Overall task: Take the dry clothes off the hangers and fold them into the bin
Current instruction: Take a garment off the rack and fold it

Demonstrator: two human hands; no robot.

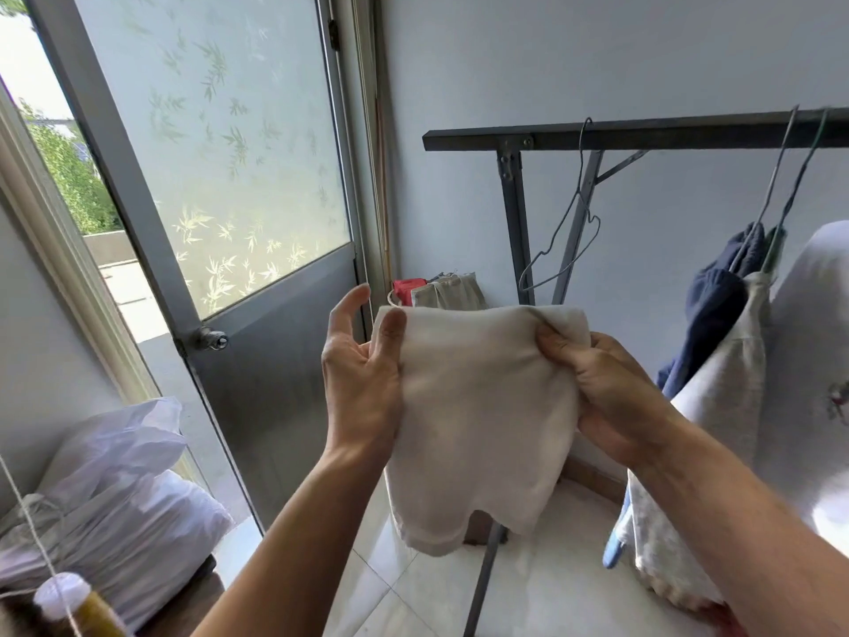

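Note:
A cream-white garment (478,416) hangs in the air in front of me, folded over at its top edge. My left hand (363,370) pinches its upper left corner with the thumb, while the other fingers are spread loosely. My right hand (602,383) grips the upper right corner with curled fingers. Behind the garment stands the bin (404,289) with red and beige clothes in it, on the floor by the wall. An empty wire hanger (567,223) dangles from the dark rack bar (643,133). A navy garment (716,305) and light grey clothes (726,406) hang on hangers at the right.
A grey metal door (257,360) with frosted glass stands open at the left. White plastic bags (124,498) lie at lower left on a dark surface. The rack's legs (514,232) run down to the pale tiled floor (413,590).

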